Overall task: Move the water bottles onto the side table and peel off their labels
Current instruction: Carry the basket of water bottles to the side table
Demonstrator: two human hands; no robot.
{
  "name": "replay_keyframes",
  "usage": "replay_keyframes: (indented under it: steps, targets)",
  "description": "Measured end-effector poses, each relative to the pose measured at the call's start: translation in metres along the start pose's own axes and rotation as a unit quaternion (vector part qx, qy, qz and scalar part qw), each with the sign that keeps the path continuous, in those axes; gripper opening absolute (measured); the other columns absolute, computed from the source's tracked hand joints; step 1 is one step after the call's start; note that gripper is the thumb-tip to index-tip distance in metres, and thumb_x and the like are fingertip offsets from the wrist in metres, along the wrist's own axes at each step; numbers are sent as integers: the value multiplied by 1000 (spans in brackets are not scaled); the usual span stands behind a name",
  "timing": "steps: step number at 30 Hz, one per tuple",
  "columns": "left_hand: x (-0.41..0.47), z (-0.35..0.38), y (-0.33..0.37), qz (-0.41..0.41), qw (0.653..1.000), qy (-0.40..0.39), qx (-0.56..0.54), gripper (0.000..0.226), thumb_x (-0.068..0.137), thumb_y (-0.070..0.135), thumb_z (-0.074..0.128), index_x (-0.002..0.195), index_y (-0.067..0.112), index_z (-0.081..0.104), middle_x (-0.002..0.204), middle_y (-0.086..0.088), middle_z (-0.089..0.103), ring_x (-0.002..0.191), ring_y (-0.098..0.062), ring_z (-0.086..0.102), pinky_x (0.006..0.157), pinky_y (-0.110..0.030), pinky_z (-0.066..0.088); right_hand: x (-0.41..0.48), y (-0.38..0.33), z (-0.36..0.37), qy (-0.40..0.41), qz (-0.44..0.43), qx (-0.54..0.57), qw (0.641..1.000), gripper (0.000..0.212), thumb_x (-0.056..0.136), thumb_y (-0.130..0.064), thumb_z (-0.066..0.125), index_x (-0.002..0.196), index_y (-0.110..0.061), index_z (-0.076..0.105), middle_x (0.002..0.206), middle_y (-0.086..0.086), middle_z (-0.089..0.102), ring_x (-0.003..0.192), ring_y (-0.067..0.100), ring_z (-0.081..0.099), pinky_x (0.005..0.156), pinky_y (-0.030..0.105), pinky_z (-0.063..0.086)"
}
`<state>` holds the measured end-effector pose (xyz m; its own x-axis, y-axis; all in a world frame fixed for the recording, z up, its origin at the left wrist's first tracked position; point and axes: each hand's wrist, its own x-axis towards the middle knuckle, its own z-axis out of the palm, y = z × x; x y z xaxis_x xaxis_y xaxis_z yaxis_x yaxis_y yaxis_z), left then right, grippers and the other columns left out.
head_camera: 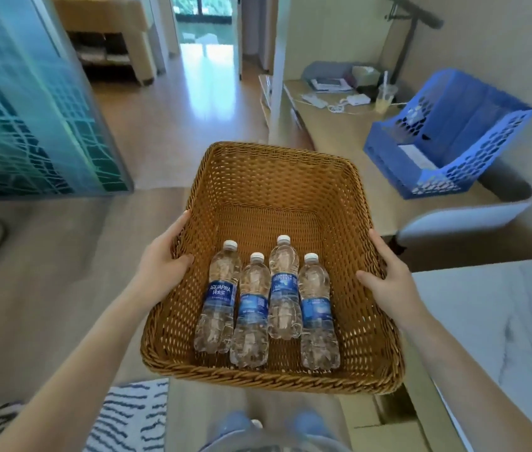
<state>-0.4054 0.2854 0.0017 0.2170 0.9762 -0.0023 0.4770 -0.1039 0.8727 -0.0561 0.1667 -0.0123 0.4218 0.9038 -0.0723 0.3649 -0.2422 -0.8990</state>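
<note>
Left hand (163, 261) and right hand (385, 278) each grip a side rim of the wicker basket (277, 197), held above the floor. Four labelled Aquafina water bottles (266, 305) lie side by side in its near end, caps pointing away. Marble-topped desk (499, 324) just right; blue file tray (453, 135) farther back.

Four water bottles (266, 303) lie side by side in the basket (277, 177), toward its near end.

A lived-in home or apartment room. Wood flooring (167, 125) runs toward a doorway, and a long desk (339, 132) by the wall carries a blue file tray (453, 132), papers and a drink cup (385, 97).
</note>
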Motion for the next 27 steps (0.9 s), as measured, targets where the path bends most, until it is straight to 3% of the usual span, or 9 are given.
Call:
replay_keyframes:
  steps: [3, 6, 9, 11, 15, 19, 23, 27]
  targets:
    - [-14, -26, -15, -32, 998, 51, -5, 79, 89, -12, 55, 154, 24, 30, 153, 8, 38, 137, -8, 37, 108, -23, 30, 28, -17, 30, -56, -18, -4, 998, 78, 95, 7, 61, 157, -32, 33, 124, -23, 56, 89, -20, 63, 71, 2, 49]
    - [-27, -43, -26, -74, 992, 106, -1, 77, 90, -10, 56, 154, 24, 31, 154, 5, 39, 139, -11, 39, 109, -23, 30, 54, -34, 60, -125, -30, 1, 992, 77, 97, 3, 59, 156, -38, 32, 147, -3, 53, 120, 7, 62, 101, 30, 53]
    - [-36, -54, -38, -114, 982, 153, 12, 77, 89, -9, 57, 154, 25, 31, 154, 4, 40, 139, -13, 40, 112, -26, 30, 82, -44, 90, -182, -45, -8, 982, 77, 98, 2, 58, 157, -37, 30, 154, -1, 47, 134, 18, 52, 113, 44, 44]
    - [-38, -56, -44, -143, 973, 180, 27, 78, 89, -7, 58, 154, 27, 31, 153, 2, 41, 138, -14, 41, 111, -26, 30, 101, -47, 107, -212, -53, -15, 976, 76, 98, 2, 58, 157, -36, 29, 156, -3, 44, 136, 16, 49, 115, 41, 39]
    - [-29, -50, -48, -184, 955, 226, 49, 79, 89, -5, 59, 154, 30, 30, 153, 4, 41, 136, -11, 40, 107, -22, 27, 145, -49, 130, -270, -62, -11, 961, 76, 98, 2, 58, 158, -36, 29, 157, -6, 42, 137, 14, 46, 104, 27, 38]
    - [-6, -37, -41, -205, 945, 252, 48, 80, 89, -4, 59, 153, 32, 29, 152, 5, 42, 135, -10, 40, 106, -22, 27, 191, -51, 134, -299, -64, -1, 952, 75, 98, 3, 58, 157, -35, 31, 156, -7, 44, 134, 13, 48, 100, 22, 41]
    - [34, -20, -31, -214, 940, 263, 44, 81, 88, -5, 58, 152, 37, 32, 150, 6, 45, 136, -15, 43, 105, -24, 29, 235, -50, 123, -300, -60, 8, 952, 75, 98, 4, 57, 157, -35, 31, 155, -8, 43, 128, 6, 47, 76, 2, 46]
    - [80, 2, -22, -205, 944, 254, 34, 81, 87, -7, 57, 152, 36, 33, 151, 5, 45, 136, -15, 43, 106, -25, 30, 278, -48, 104, -291, -60, 16, 955, 74, 99, 3, 56, 157, -35, 30, 157, -7, 42, 132, 8, 46, 95, 21, 44]
